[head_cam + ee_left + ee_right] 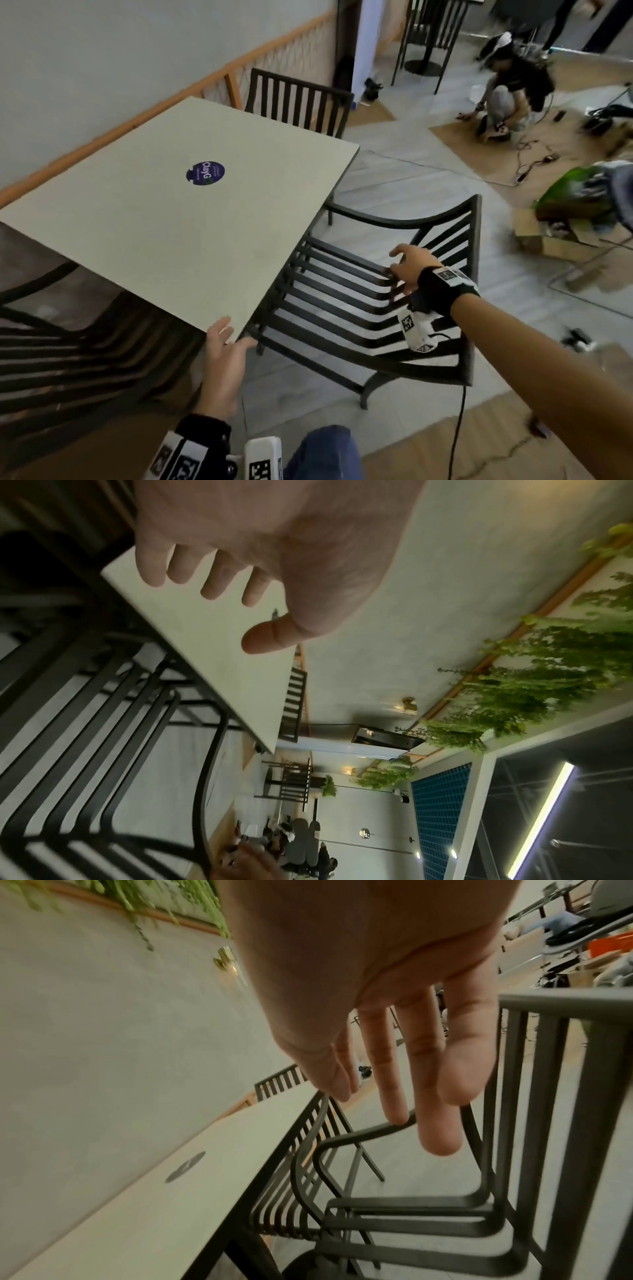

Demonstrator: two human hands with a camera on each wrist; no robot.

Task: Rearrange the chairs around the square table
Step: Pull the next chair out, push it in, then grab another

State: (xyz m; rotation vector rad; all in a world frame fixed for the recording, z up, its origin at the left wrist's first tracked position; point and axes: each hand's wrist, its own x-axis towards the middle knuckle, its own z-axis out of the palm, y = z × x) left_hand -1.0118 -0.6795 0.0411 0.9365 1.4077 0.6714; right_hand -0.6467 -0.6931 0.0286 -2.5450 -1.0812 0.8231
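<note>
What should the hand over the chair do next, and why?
Probably close the right hand on the chair and grip its seat. The fingers are open above the slats, holding nothing, and the chair sits only partly under the table, whose corner the left hand touches.

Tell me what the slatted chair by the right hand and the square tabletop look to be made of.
Slatted chair: probably metal with a matte dark painted or powder-coated finish; its thin bars bend smoothly from seat into back. Square tabletop: a thin, flat pale slab with a matte, evenly coloured surface, possibly laminate or stone composite; the pictures cannot settle which.
</note>
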